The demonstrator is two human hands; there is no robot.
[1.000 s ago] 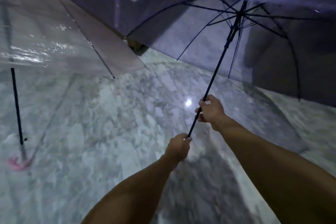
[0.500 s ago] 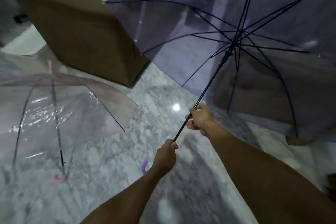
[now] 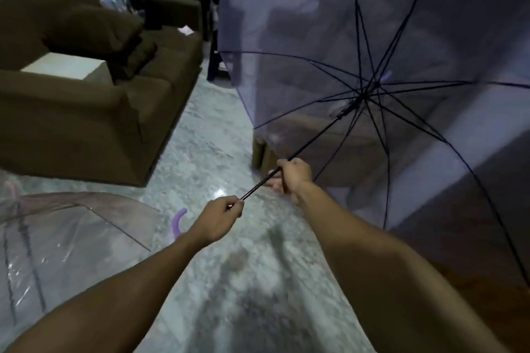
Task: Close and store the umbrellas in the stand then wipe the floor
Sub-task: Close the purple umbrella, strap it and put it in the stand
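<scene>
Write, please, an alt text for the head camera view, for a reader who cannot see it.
Both hands grip the black shaft of an open purple umbrella, the left hand near its handle end, the right hand higher up. A clear umbrella lies open on the marble floor, near a brown sofa.

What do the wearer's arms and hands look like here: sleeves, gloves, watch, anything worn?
Both forearms are bare from the bottom edge of the frame to the wrists; no sleeve shows. The left hand and right hand wear no gloves. No watch, band or bracelet shows at either wrist, and no ring can be made out on the fingers, though the picture is dim and slightly blurred.
</scene>
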